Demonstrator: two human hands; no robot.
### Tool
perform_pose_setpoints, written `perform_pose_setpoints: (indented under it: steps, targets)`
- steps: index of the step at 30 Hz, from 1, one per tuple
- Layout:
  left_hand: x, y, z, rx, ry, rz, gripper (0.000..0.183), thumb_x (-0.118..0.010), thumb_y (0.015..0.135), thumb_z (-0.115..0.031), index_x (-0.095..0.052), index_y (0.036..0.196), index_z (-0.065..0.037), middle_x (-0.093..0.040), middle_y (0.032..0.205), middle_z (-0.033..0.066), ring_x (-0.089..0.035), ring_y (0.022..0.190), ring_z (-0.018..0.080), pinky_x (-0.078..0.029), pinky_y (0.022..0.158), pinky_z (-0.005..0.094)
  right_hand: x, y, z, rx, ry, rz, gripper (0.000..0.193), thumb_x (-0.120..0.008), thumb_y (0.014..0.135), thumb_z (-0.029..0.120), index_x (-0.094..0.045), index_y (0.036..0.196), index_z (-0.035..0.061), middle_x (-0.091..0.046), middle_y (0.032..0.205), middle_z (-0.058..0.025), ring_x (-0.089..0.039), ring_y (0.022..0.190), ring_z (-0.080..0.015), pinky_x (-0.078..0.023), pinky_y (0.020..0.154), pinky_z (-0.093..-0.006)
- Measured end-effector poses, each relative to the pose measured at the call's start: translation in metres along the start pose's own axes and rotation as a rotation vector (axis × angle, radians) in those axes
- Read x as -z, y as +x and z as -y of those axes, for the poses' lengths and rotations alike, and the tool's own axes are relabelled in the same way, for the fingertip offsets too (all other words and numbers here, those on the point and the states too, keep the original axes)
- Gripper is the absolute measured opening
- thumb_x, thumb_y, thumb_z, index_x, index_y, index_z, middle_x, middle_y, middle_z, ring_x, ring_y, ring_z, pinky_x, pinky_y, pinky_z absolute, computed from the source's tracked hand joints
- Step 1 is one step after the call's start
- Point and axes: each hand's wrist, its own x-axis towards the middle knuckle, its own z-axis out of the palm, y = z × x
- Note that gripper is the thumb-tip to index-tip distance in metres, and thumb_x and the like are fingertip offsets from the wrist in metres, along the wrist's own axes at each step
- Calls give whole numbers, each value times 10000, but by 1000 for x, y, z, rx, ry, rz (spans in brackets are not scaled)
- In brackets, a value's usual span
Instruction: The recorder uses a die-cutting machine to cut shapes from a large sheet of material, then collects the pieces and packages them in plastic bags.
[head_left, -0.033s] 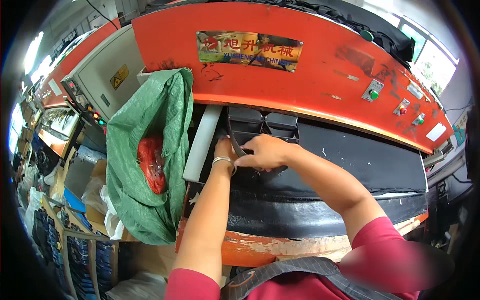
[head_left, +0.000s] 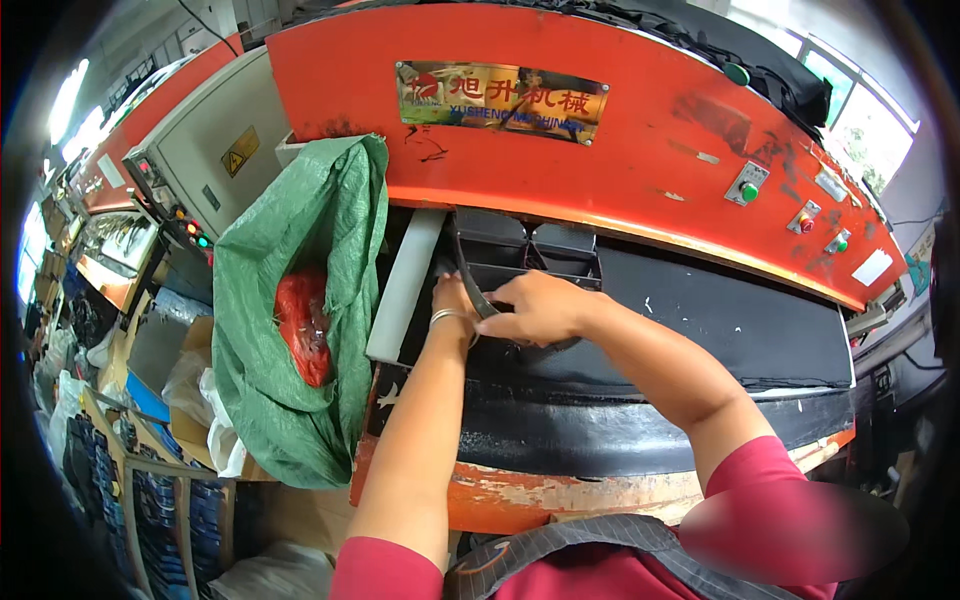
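Observation:
A black cutting die [head_left: 565, 267] with thin upright walls and several compartments lies on the black bed of a red press. Between the thumb and fingers of my right hand [head_left: 548, 308] is the die's curved near-left wall. My left hand [head_left: 453, 293], with a bracelet [head_left: 447, 315] at its wrist, rests against the outside of that same wall. The left fingers point away from me and are mostly hidden beside the die. My right hand covers the die's near part.
The red press beam [head_left: 640, 110] spans the far side, with push buttons [head_left: 749, 191] at right. Left of the die lies a pale bar [head_left: 408, 290]. A green woven sack [head_left: 345, 420] holding a red bag [head_left: 303, 330] stands further left. Black sheet [head_left: 720, 310] covers the bed at right.
Both hands have shifted very slightly to the right. The die stays about where it was.

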Motion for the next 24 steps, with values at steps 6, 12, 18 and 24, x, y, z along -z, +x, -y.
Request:
perform_pose_setpoints:
  steps: [6, 12, 18, 24]
  targets:
    - [2, 6, -39, 213, 298, 134, 374, -678, 801, -127, -616, 1155, -26, -487, 1281, 168, -487, 1200, 321, -481, 958, 338, -3, -109, 4, 238, -36, -213, 443, -637, 834, 422, -581, 706, 2, -491, 505, -192, -540, 491, -378, -443, 503, -417]
    - [29, 24, -62, 454, 314, 335, 507, -804, 725, -332, -662, 1131, -64, -649, 1175, 109, -617, 1106, 245, -500, 927, 370, -22, -195, -25, -101, 107, -474, 398, -690, 814, 328, -531, 621, 19, -566, 505, -110, -587, 467, -226, -453, 485, -357]
    - [4, 15, -54, 300, 295, 233, 366, -606, 821, -170, -628, 1163, -41, -579, 1273, 152, -534, 1217, 267, -428, 1009, 383, -41, -217, -102, -545, -56, -612, 447, -629, 826, 402, -581, 724, -31, -570, 556, -195, -606, 523, -318, -487, 552, -412]
    - [17, -21, -29, 142, -159, -141, 425, -675, 754, -197, -559, 1102, 20, -606, 1133, 267, -613, 1034, 382, -474, 915, 409, -84, -213, -170, -719, -173, -483, 483, -566, 843, 472, -635, 920, 0, -666, 850, -238, -646, 857, -407, -506, 814, -471]
